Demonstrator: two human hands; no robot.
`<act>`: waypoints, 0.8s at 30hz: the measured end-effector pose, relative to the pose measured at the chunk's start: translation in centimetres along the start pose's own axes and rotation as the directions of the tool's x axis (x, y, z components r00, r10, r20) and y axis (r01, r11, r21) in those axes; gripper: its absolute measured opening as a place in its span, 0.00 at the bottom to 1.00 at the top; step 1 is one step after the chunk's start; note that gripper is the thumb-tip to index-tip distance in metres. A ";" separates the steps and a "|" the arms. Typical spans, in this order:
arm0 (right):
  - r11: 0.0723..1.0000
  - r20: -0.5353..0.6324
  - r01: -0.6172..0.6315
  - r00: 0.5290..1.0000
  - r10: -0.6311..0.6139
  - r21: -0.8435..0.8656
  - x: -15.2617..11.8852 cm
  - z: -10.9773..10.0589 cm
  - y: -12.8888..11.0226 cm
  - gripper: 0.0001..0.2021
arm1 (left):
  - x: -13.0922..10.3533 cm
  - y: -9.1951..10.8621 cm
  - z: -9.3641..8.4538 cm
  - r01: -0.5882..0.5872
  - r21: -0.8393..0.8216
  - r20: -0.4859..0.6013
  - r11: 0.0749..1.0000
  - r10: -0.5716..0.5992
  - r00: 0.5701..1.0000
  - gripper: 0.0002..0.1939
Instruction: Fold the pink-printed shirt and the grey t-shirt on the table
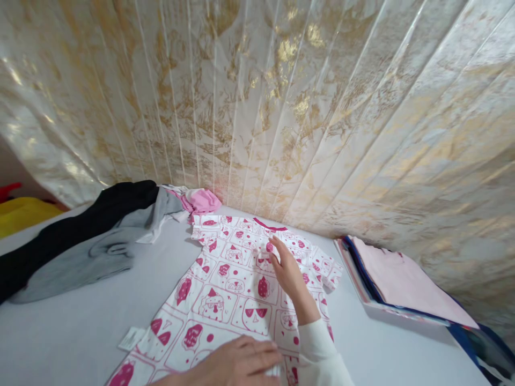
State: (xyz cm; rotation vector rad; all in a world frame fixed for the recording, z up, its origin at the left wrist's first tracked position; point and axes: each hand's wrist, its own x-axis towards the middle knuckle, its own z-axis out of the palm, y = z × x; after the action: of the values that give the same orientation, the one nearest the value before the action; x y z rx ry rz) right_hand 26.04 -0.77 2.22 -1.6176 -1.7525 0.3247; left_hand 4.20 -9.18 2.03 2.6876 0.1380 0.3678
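Note:
A white short-sleeved shirt (235, 287) with a dark pink cartoon print lies spread on the white surface, its pink-edged neckline at the far end. A white label (131, 339) sticks out from its left side. My left hand (237, 362) rests flat on the lower part of the shirt, fingers stretched out. Higher up, below the neckline, my right hand (288, 269) is over the chest with thumb and fingers apart. Neither hand grips the cloth. The bottom of the shirt runs out of view.
Folded clothes are stacked at the right, a pale pink garment (396, 273) on top. Black (92, 220) and grey (108, 260) garments lie at the left beside a crumpled pink cloth (203, 201). A gold-patterned curtain (257, 107) hangs behind; something yellow (26, 214) shows far left.

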 end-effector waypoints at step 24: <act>0.905 -0.244 -0.192 0.923 0.298 0.379 -2.1 1.5 1.9 0.20 | 1.5 -8.0 -2.4 0.416 0.276 -0.063 0.866 -0.416 0.907 0.35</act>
State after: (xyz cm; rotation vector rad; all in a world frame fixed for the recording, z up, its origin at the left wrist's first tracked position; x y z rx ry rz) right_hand 26.47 -2.01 -0.74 -1.5356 -1.1864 0.4588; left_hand 4.69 -0.76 1.16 2.8292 0.8169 0.2258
